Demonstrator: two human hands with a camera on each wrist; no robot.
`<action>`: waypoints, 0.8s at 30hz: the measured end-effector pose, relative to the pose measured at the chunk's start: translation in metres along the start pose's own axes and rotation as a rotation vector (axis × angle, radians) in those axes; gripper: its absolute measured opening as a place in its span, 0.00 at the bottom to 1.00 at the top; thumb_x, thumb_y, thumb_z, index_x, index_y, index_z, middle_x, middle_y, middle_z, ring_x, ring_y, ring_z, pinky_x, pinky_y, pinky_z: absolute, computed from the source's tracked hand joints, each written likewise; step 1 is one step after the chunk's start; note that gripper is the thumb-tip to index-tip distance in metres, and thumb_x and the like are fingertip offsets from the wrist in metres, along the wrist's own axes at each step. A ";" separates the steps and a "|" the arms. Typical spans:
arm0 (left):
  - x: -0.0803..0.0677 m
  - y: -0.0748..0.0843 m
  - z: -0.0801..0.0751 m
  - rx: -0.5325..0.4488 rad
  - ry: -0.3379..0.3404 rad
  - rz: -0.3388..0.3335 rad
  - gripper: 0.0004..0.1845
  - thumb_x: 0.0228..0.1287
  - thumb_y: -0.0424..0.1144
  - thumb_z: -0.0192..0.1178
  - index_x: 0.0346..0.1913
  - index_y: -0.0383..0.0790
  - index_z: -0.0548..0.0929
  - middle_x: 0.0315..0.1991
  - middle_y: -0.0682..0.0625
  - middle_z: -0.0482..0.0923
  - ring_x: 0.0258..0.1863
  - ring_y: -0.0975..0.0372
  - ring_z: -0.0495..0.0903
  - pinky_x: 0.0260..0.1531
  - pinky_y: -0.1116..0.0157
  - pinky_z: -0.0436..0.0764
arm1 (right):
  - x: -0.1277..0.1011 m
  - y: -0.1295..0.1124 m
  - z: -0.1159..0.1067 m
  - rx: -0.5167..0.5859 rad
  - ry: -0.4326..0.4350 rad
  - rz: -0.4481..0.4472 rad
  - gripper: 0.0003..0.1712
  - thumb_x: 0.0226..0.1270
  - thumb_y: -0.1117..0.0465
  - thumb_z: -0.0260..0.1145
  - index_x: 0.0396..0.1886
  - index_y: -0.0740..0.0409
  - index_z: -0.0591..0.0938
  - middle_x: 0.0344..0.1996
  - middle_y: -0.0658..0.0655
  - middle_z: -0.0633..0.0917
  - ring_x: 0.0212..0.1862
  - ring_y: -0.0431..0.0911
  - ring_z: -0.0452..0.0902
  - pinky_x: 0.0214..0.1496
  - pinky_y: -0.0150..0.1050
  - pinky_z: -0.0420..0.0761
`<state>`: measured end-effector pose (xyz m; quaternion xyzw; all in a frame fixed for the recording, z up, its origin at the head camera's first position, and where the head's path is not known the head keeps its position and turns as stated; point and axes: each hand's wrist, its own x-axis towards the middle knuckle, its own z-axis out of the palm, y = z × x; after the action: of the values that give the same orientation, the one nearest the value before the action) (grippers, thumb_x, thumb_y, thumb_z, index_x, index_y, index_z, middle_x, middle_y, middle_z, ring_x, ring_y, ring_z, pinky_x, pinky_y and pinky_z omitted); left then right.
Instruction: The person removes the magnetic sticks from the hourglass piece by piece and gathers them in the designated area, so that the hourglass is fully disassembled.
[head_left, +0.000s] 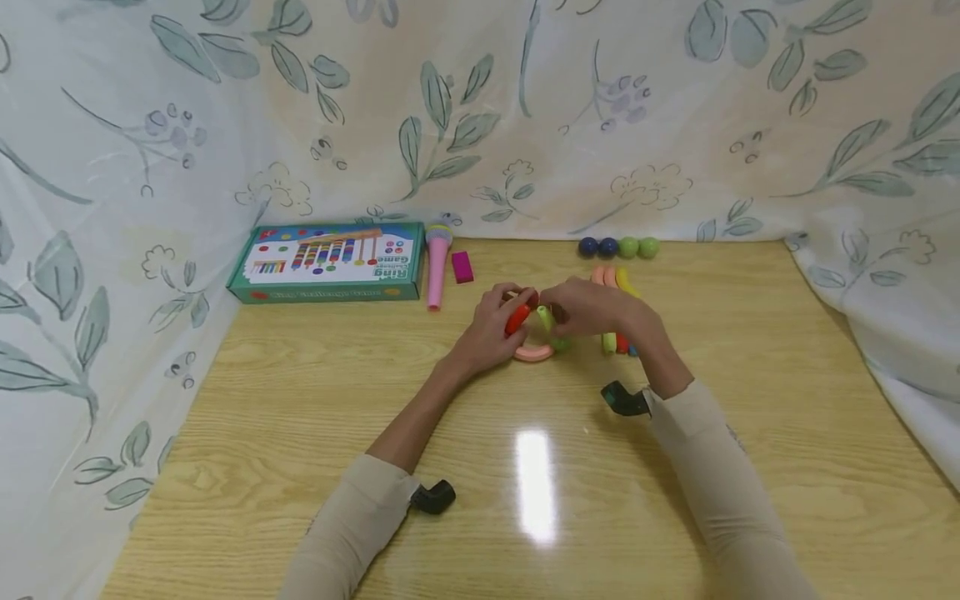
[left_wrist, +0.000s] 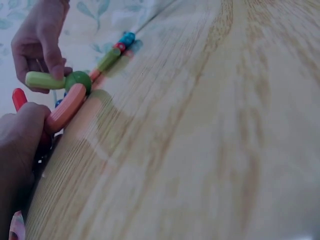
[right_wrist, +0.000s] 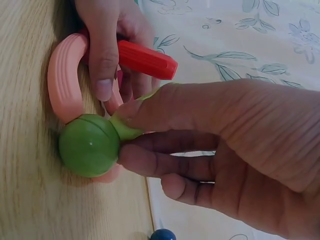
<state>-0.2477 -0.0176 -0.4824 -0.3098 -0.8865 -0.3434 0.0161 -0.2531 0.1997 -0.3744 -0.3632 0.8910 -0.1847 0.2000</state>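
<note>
The right hand (head_left: pixel 590 305) pinches the light green bar (left_wrist: pixel 44 80) between thumb and fingers. The bar extends upward from the green ball (right_wrist: pixel 89 146), which lies just beyond the right fingertips, near the table (head_left: pixel 480 417) surface. A pink curved piece (right_wrist: pixel 65 80) touches the ball and runs toward the left hand (head_left: pixel 489 330). The left hand grips the red bar (head_left: pixel 517 320) between thumb and fingers; one end projects toward the right hand.

Clearance on the right side is limited: a group of coloured bars (head_left: pixel 622 342) lies partly beneath the right hand and wrist. The row of balls (head_left: pixel 608 247) sits behind this group, near the rear table edge, where the patterned cloth (head_left: pixel 450 175) rises. Open room extends on the near side, between the forearms.
</note>
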 end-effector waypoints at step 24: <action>0.000 0.005 0.000 0.011 0.032 -0.006 0.31 0.73 0.40 0.58 0.77 0.40 0.71 0.71 0.40 0.67 0.65 0.47 0.71 0.65 0.46 0.73 | -0.059 0.014 -0.042 0.105 0.154 0.285 0.25 0.75 0.63 0.61 0.67 0.66 0.68 0.25 0.53 0.72 0.27 0.45 0.66 0.32 0.38 0.68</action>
<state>-0.2447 -0.0148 -0.4793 -0.3018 -0.8889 -0.3434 0.0308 -0.2426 0.2592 -0.3321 -0.2071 0.9353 -0.2282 0.1740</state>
